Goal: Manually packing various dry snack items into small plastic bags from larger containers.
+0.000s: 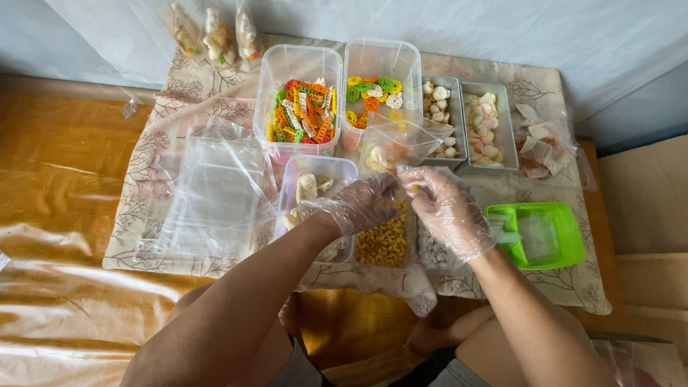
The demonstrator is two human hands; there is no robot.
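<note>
Both gloved hands meet in the middle of the frame. The left hand (362, 204) and right hand (446, 209) each pinch an edge of the clear bag (401, 143), which stands just above them, over the tub of yellow curls (383, 244).

**Counts on the Cloth**

Two gloved hands are seen, left (358, 204) and right (446, 208). Three clear plastic tubs (299, 61) and two metal trays (494, 93) are counted. One green scoop (566, 236) is present. Three filled snack bags (215, 36) are propped at the back.
</note>
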